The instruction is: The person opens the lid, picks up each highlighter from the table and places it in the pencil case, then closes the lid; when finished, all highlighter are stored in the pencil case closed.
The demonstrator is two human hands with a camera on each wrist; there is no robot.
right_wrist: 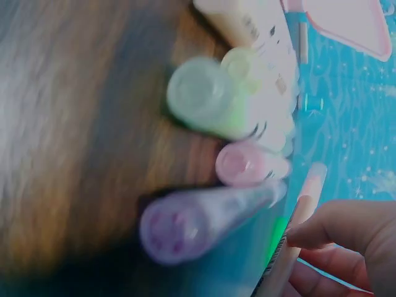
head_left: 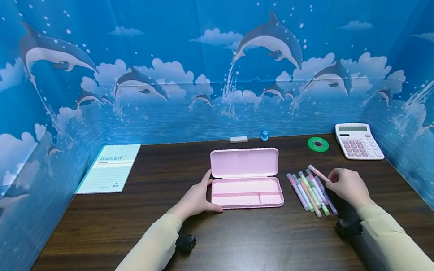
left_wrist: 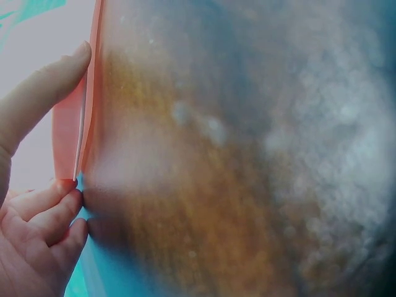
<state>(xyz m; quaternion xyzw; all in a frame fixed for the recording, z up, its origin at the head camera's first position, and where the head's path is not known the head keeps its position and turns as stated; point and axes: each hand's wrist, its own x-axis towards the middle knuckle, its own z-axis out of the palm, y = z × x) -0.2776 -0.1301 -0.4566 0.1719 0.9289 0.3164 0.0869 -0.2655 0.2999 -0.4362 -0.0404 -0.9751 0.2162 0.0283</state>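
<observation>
A pink pencil case lies with its lid raised at the middle of the table, its compartments bare. My left hand grips the left side, thumb and fingers spread along the edge; the left wrist view shows them against the pink case wall. Right of the case lies a row of several pastel marker pens. Between thumb and fingers, my right hand pinches one pinkish marker pen, tilted up above the row's right end. Capped ends of the others, such as a purple marker, show close up in the right wrist view.
A Gambit notepad lies at the back left. Along the back edge are a white eraser and a small blue object. A green round tape-like disc and a calculator lie at the back right. A dolphin-print curtain borders the table.
</observation>
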